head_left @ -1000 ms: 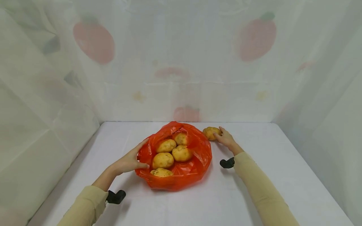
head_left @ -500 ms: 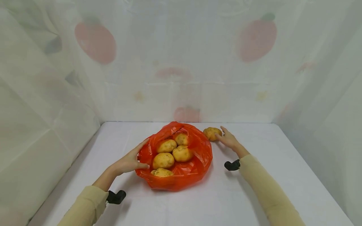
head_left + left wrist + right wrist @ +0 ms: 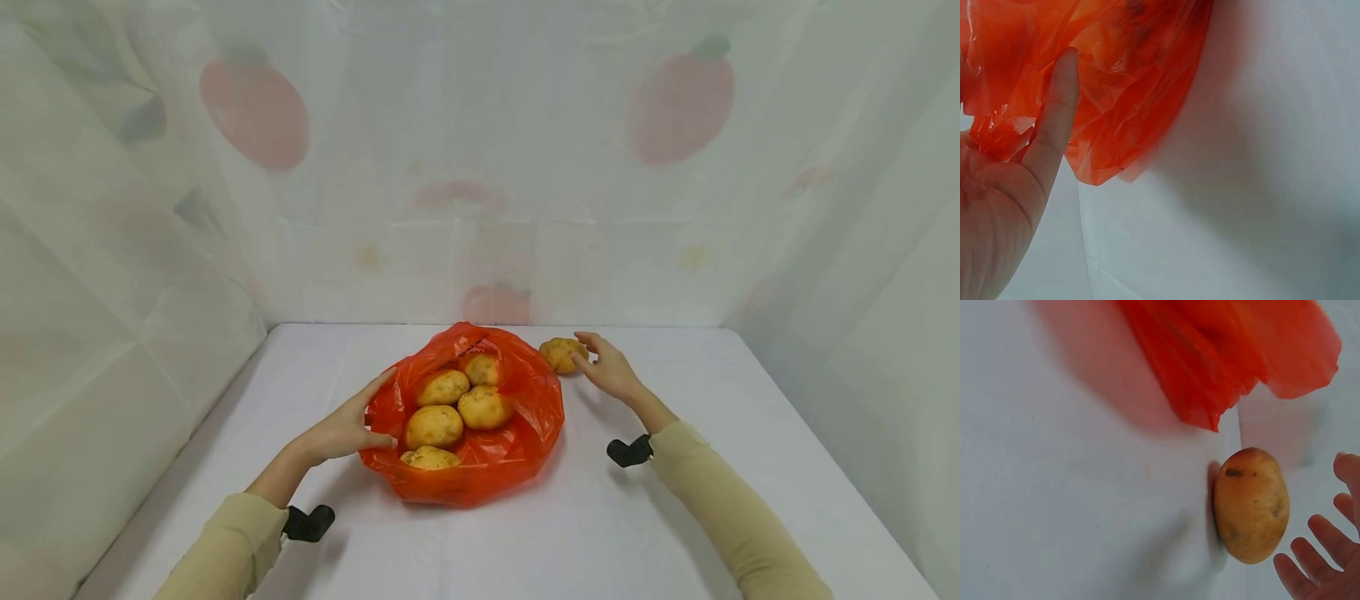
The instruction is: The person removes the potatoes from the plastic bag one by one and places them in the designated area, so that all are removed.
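A red plastic bag [image 3: 536, 417] stands with its mouth spread on the white table, several potatoes [image 3: 435, 427] inside. My left hand [image 3: 341, 429] holds the bag's left side, thumb and fingers spread around the edge; in the left wrist view one straight digit lies along the crinkled plastic, and the other fingers are mostly hidden. Beyond the bag's right side, a single potato [image 3: 1251, 506] lies on the table. Beside it is my right hand [image 3: 611, 371], fingers relaxed and holding nothing; the right wrist view shows a gap between fingertips and potato.
The white table [image 3: 675, 500] has its far edge just behind the loose potato. Pale sheeting [image 3: 480, 250] with faded fruit prints hangs behind and along both sides. A black wrist camera [image 3: 628, 451] sits below each hand.
My right hand has let go of the loose potato, and its wrist and forearm have shifted right and nearer. The potato stays on the table. My left hand and the bag hold still.
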The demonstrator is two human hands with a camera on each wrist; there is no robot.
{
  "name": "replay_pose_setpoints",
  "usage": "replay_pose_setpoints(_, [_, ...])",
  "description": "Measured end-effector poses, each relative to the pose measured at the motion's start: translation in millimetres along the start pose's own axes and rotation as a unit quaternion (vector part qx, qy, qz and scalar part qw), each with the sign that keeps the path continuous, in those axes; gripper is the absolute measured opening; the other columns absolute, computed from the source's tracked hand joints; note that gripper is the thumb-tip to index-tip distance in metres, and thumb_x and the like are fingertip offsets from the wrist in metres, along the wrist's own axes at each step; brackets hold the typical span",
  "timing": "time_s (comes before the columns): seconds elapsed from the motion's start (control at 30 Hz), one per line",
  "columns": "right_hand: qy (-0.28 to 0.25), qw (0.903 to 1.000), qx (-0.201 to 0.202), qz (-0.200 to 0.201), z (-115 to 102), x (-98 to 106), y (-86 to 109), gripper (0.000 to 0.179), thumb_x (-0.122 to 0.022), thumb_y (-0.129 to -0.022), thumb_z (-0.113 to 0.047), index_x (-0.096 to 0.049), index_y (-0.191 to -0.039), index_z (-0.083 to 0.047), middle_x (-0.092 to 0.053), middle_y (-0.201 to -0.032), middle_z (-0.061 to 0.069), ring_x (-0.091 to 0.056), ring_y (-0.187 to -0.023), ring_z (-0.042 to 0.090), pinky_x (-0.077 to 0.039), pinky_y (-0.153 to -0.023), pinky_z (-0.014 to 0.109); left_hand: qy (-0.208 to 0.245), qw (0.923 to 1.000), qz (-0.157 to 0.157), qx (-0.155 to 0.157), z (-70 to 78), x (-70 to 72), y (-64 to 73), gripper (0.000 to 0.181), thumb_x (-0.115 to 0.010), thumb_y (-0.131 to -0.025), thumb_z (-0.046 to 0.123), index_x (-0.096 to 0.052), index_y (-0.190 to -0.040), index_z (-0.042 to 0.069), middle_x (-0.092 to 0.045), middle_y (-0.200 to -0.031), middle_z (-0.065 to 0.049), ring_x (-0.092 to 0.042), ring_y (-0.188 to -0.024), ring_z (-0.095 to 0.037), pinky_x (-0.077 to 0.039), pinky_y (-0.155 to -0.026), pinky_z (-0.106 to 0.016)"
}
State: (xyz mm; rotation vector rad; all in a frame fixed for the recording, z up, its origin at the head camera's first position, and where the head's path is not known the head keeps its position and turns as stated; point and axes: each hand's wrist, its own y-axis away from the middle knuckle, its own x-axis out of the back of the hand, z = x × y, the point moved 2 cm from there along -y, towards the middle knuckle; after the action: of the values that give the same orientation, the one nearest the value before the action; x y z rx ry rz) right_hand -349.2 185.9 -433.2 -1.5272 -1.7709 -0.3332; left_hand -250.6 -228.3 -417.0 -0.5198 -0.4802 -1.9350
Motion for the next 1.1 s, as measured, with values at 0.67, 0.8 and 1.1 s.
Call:
replay_pose_setpoints(0.67, [-0.089,0.9937,0.069,0.004,-60.3,4.9,12.7,0.029,-0.058,-0.090,-0.010,-0.054,-0.117,-0.004,-0.058,-0.119,0.016,-0.057,-0.108,0.030,-0.051,-0.086,0.042,0.000,1.0000,-0.003,0.008,2.0,0.7,0.6,0.099,-0.075,-0.075,0.018,-0.009,-0.148,0.033,-0.010,-0.154,-0.007,-0.019,-0.136,-0.038,-0.035,-0.099,-0.058])
replay_pose_setpoints(0.8, [-0.100,0.9916,0.082,0.002,-76.2,3.4,16.8,0.028,-0.059,-0.089,-0.010,-0.054,-0.117,-0.006,-0.060,-0.115,0.013,-0.060,-0.105,0.026,-0.053,-0.083,0.036,0.002,1.0000,-0.004,0.008,2.5,0.3,0.6,0.099,-0.075,-0.075,0.017,-0.010,-0.148,0.032,-0.010,-0.154,-0.008,-0.020,-0.135,-0.039,-0.038,-0.098,-0.056])
replay_pose_setpoints(1.1, [-0.118,0.9829,0.141,-0.016,-134.9,9.3,37.7,0.027,-0.058,-0.088,0.000,-0.054,-0.113,0.006,-0.061,-0.111,0.019,-0.061,-0.099,0.031,-0.054,-0.080,0.038,0.002,0.9999,-0.003,0.010,2.0,0.2,0.6,0.100,-0.076,-0.075,0.017,-0.010,-0.148,0.032,-0.012,-0.153,-0.009,-0.022,-0.134,-0.039,-0.039,-0.097,-0.055])
